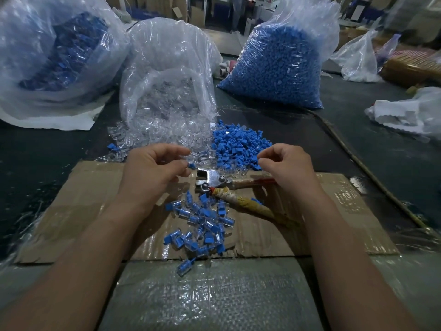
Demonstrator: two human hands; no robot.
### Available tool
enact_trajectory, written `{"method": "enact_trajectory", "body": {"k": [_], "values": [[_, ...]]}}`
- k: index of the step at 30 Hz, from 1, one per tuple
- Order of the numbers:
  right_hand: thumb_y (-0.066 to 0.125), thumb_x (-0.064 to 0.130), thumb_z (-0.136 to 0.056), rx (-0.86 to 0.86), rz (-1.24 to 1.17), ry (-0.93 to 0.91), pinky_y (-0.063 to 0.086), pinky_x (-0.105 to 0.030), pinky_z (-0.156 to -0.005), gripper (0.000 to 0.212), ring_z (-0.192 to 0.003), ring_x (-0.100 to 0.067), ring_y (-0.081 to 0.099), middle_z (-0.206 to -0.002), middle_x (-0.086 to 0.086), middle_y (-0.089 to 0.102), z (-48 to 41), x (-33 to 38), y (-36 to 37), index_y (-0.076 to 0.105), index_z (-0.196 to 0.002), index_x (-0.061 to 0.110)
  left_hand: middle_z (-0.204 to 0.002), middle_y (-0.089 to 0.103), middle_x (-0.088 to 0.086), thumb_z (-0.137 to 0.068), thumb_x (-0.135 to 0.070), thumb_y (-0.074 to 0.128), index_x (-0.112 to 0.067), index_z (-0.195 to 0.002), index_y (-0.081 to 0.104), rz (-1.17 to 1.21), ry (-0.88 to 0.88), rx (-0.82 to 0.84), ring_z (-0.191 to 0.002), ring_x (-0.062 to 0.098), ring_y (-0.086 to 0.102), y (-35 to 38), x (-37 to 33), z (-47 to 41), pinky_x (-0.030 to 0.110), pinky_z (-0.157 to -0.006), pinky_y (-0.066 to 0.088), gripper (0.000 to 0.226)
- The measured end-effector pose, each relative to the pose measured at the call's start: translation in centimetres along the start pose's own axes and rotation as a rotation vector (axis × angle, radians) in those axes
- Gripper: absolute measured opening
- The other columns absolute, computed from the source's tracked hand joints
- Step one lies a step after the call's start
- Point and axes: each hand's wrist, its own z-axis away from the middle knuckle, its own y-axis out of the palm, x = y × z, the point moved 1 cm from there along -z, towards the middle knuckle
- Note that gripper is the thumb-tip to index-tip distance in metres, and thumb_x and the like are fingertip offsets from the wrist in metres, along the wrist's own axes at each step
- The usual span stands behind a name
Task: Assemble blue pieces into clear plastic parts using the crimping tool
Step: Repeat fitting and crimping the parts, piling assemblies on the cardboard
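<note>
Clear part (192,159) pinched by L hand (155,169); R hand (288,169) curled, hold unclear.

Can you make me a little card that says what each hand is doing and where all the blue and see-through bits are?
left hand: pinches what looks like a clear part
right hand: fingers curled at the edge of the blue pile; can't tell if it holds anything
crimping tool: lies on the cardboard between the hands
blue pile: loose, just beyond the tool
clear pile: spills from the open bag
joined pieces: heap on the cardboard, nearest the person
full blue bag: back right
</note>
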Motion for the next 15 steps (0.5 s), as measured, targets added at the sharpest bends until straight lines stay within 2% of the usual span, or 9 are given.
{"method": "enact_trajectory", "body": {"k": [2, 4, 7, 10, 15], "values": [[0.07, 0.018, -0.079, 0.094, 0.008, -0.019, 0.04, -0.015, -0.057, 0.017, -0.064, 0.001, 0.058, -0.066, 0.012, 0.063, 0.2, 0.1, -0.6, 0.063, -0.067, 0.027, -0.072, 0.068, -0.002, -0.079, 0.001, 0.063, -0.024, -0.08, 0.065, 0.001, 0.002, 0.0, -0.058, 0.002, 0.066, 0.0, 0.0, 0.0, 0.009, -0.05, 0.047, 0.026], [0.075, 0.018, -0.074, 0.27, 0.013, -0.026, 0.043, -0.018, -0.059, 0.014, -0.059, 0.002, 0.059, -0.061, 0.012, 0.065, 0.5, 0.3, -1.3, 0.067, -0.064, 0.024, -0.071, 0.068, -0.002, -0.079, 0.002, 0.064, -0.024, -0.08, 0.066, -0.002, 0.005, -0.003, -0.058, 0.002, 0.066, 0.0, 0.1, -0.1, 0.009, -0.05, 0.047, 0.026], [0.077, 0.019, -0.071, 0.504, 0.102, -0.006, 0.044, -0.021, -0.062, 0.012, -0.063, -0.001, 0.061, -0.063, 0.01, 0.067, 1.1, 0.5, -1.6, 0.069, -0.062, 0.024, -0.072, 0.068, 0.001, -0.079, 0.003, 0.064, -0.023, -0.081, 0.065, -0.011, 0.003, -0.003, -0.059, 0.004, 0.066, 0.1, 0.2, -0.2, 0.011, -0.051, 0.049, 0.026], [0.073, 0.018, -0.076, 0.554, 0.231, -0.015, 0.046, -0.018, -0.067, 0.018, -0.071, -0.001, 0.06, -0.067, 0.012, 0.067, 1.3, 0.8, -1.2, 0.068, -0.063, 0.029, -0.073, 0.068, 0.001, -0.079, 0.003, 0.064, -0.023, -0.08, 0.065, -0.028, 0.012, 0.005, -0.058, 0.003, 0.065, 0.2, 0.2, -0.3, 0.009, -0.05, 0.047, 0.026], [0.068, 0.017, -0.08, 0.562, 0.326, -0.014, 0.048, -0.019, -0.063, 0.018, -0.072, -0.003, 0.059, -0.073, 0.011, 0.065, 1.4, 1.5, -0.6, 0.065, -0.066, 0.028, -0.073, 0.067, 0.001, -0.079, 0.004, 0.063, -0.022, -0.08, 0.064, -0.03, 0.009, 0.021, -0.058, 0.002, 0.065, 0.4, 0.0, -0.1, 0.008, -0.049, 0.046, 0.026]]}}
